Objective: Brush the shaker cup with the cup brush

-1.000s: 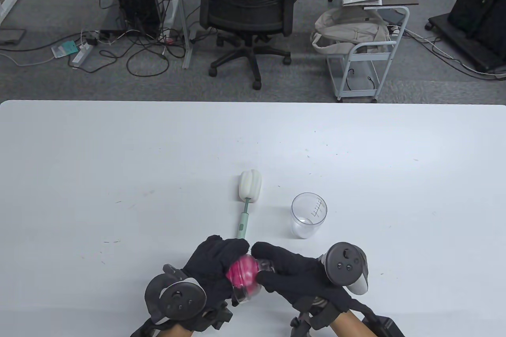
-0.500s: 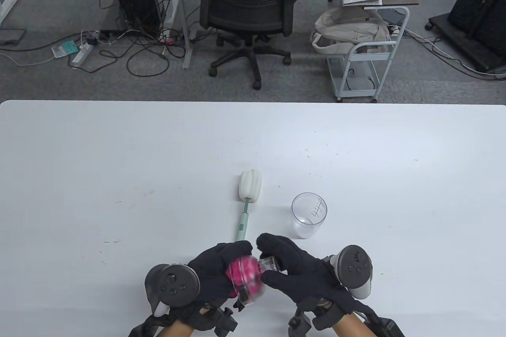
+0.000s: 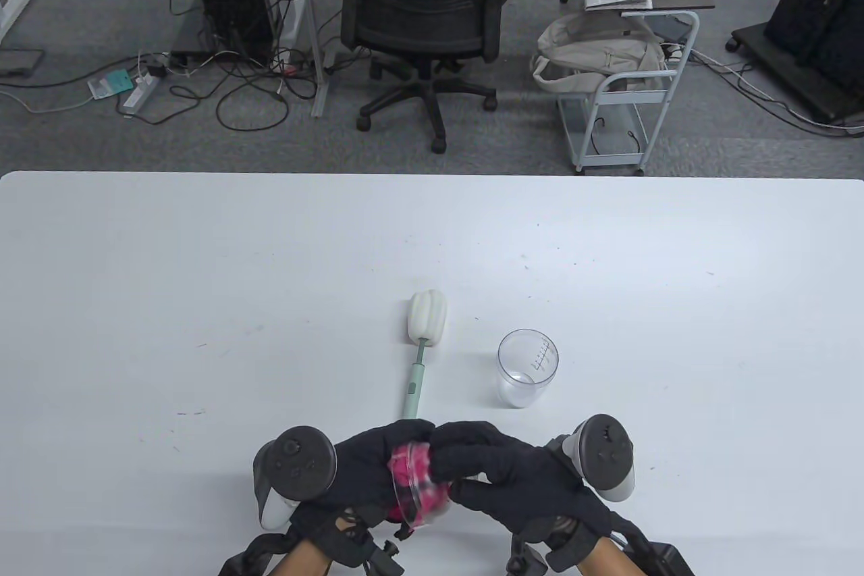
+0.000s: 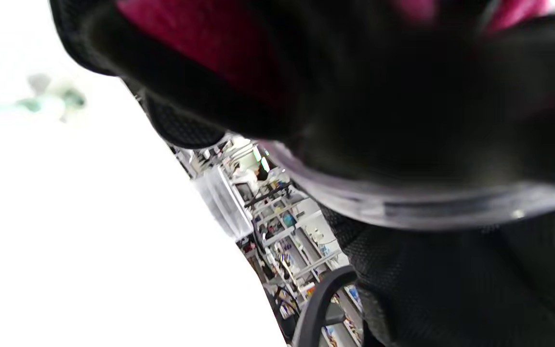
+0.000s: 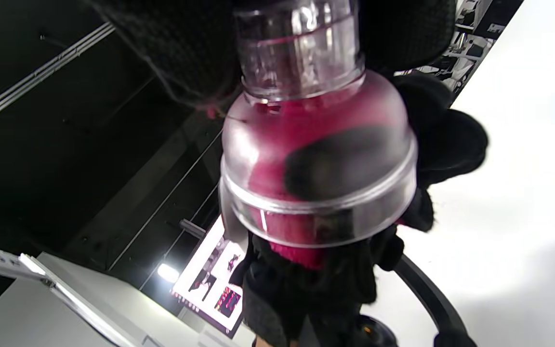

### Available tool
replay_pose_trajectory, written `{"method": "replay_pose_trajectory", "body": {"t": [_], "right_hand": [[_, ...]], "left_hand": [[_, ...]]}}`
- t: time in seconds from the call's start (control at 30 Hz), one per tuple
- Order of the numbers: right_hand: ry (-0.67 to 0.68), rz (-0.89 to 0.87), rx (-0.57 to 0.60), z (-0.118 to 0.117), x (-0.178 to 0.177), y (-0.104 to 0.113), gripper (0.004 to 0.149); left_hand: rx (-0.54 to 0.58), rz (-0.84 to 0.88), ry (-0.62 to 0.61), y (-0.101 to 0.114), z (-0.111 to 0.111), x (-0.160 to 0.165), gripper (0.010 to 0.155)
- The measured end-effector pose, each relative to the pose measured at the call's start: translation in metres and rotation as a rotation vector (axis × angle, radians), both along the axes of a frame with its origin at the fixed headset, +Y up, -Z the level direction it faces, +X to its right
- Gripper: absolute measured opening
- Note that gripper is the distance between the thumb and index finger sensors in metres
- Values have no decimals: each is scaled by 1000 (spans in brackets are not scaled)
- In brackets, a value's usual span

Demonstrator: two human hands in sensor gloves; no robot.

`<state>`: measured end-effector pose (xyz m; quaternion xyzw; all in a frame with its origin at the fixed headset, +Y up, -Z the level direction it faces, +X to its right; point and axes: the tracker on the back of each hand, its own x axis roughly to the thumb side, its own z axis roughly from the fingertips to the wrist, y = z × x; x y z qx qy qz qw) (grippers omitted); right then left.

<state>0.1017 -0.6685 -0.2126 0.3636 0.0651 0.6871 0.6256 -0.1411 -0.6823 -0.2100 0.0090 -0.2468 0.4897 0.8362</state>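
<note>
The clear shaker cup [image 3: 527, 370] stands upright and open on the white table [image 3: 202, 306]. The cup brush [image 3: 424, 341], with a white sponge head and green handle, lies to its left, apart from both hands. Near the front edge, my right hand [image 3: 466, 451] grips the neck of the clear domed shaker lid [image 3: 417, 502]. My left hand [image 3: 378, 461] holds a pink cloth [image 3: 413, 464] pressed inside the lid. The right wrist view shows the lid [image 5: 316, 144] with the cloth [image 5: 268, 159] and left fingers inside. The left wrist view shows the lid rim [image 4: 403, 207] close up.
Past the table's far edge stand an office chair [image 3: 422, 15], a white cart [image 3: 624, 96] with a bag, and floor cables [image 3: 236, 83]. Both hands are a short way in front of the brush handle's end.
Both hands have twisted against each other, turning the lid on the cloth. They have shifted slightly toward the near edge. My right fingers now cover the lid's neck. Cup and brush have not moved.
</note>
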Motion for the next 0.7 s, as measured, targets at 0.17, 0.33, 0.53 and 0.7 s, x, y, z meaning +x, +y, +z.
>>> {"method": "replay_pose_trajectory", "body": {"t": [0.17, 0.33, 0.53, 0.7], "right_hand": [[-107, 198, 59, -4, -2, -2, 69], [20, 88, 12, -1, -7, 0, 56], [41, 42, 38, 2, -5, 4, 37], [-197, 131, 92, 0, 0, -2, 68]], "left_hand": [[251, -103, 108, 12, 9, -3, 60], [82, -75, 81, 4, 3, -6, 77], [-108, 48, -8, -8, -3, -2, 61], [94, -28, 66, 3, 6, -3, 58]]}}
